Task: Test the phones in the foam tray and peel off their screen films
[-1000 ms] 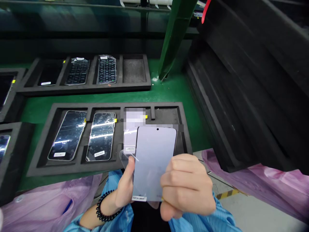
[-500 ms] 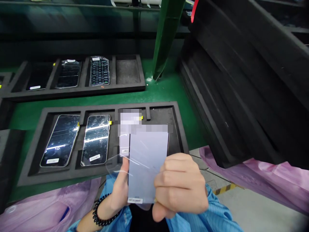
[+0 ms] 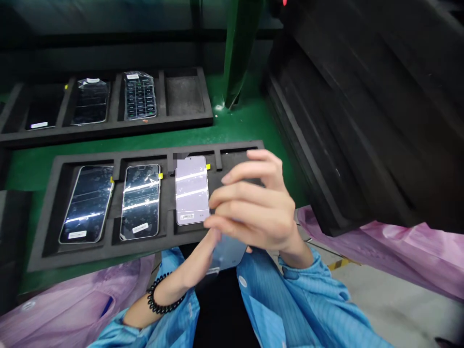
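My left hand (image 3: 200,256), a black coil band on its wrist, is closed on a phone (image 3: 229,252) with a pale lit screen, held tilted in front of my body. My right hand (image 3: 255,203) reaches across the phone's upper part, its fingers stretched and apart; whether they touch the screen is hidden. Just beyond, a second pale-screened phone (image 3: 192,191) with a yellow tab lies in the near black foam tray (image 3: 143,251). Two dark-screened phones, the left one (image 3: 87,205) and the middle one (image 3: 140,203), rest in the slots beside it.
Behind is another foam tray (image 3: 152,124) with several phones, one showing a grid screen (image 3: 140,96). A green post (image 3: 239,53) rises from the green bench (image 3: 239,121). Stacked black trays (image 3: 362,121) lean at the right. Pink cloth (image 3: 380,256) hangs below them.
The held phone has dropped lower, towards my body, and tilted. My right hand has loosened from a closed grip at its right edge and moved up over it. The clear film no longer shows.
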A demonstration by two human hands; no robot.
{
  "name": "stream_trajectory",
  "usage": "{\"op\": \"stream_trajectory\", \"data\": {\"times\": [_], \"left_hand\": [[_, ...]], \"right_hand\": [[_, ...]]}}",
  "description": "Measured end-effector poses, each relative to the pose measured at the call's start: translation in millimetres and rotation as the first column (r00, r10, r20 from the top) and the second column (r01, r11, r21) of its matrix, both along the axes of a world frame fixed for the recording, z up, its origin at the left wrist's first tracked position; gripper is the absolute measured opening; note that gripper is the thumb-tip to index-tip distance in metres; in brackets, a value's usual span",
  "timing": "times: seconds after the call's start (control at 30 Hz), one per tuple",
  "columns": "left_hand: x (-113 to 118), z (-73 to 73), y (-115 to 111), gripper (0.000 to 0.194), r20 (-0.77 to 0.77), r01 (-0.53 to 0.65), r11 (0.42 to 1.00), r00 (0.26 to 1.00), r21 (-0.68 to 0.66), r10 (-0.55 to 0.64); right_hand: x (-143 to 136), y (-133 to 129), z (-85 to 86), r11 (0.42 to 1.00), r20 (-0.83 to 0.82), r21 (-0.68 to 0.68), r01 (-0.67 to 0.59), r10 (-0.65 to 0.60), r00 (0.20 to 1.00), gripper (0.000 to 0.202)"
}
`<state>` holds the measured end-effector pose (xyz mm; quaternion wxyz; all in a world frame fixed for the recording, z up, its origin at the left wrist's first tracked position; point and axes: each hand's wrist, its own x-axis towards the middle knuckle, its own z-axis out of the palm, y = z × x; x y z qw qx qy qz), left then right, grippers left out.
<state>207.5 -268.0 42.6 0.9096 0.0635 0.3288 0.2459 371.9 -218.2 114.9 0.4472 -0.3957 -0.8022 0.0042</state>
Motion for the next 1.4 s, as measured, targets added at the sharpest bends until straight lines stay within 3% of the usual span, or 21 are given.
{"op": "stream_trajectory", "data": {"times": [0.17, 0.33, 0.43, 0.63, 0.8, 1.1, 1.4], "left_hand": [[0.3, 8.3, 15.6, 0.074, 0.195, 0.155, 0.976, 0.963, 0.151, -0.184], [-6.6, 15.0, 26.5, 0.065, 0.357, 0.119, 0.987, 0.922, 0.11, -0.151], [-8.9, 14.7, 25.2, 0.062, 0.393, 0.116, 0.992, 0.911, 0.051, -0.127], [-11.7, 13.1, 22.8, 0.062, 0.304, 0.051, 0.999, 0.951, -0.007, -0.047], [-14.5, 16.3, 24.0, 0.061, 0.274, 0.025, 0.999, 0.961, -0.026, -0.017], [-16.8, 16.2, 23.9, 0.067, 0.11, -0.041, 0.997, 0.993, -0.064, 0.048], [-17.3, 18.1, 25.4, 0.064, 0.135, -0.057, 0.997, 0.989, -0.059, 0.064]], "right_hand": [[10.4, 8.7, -5.9, 0.988, -0.122, -0.126, 0.092, -0.108, 0.987, 0.026], [19.9, 2.8, -18.3, 0.923, -0.177, -0.383, 0.05, -0.126, 0.976, 0.035], [21.6, 1.9, -27.9, 0.896, -0.244, -0.443, 0.006, -0.127, 0.961, 0.04], [18.1, 3.3, -39.0, 0.883, -0.298, -0.467, -0.054, -0.1, 0.949, 0.041], [16.0, 5.1, -39.1, 0.877, -0.169, -0.476, 0.07, -0.169, 0.971, 0.033], [15.8, 1.7, -42.6, 0.843, -0.058, -0.516, 0.152, -0.211, 0.976, 0.044], [13.0, 5.9, -42.8, 0.845, -0.268, -0.535, 0.018, -0.19, 0.944, 0.036]]}}
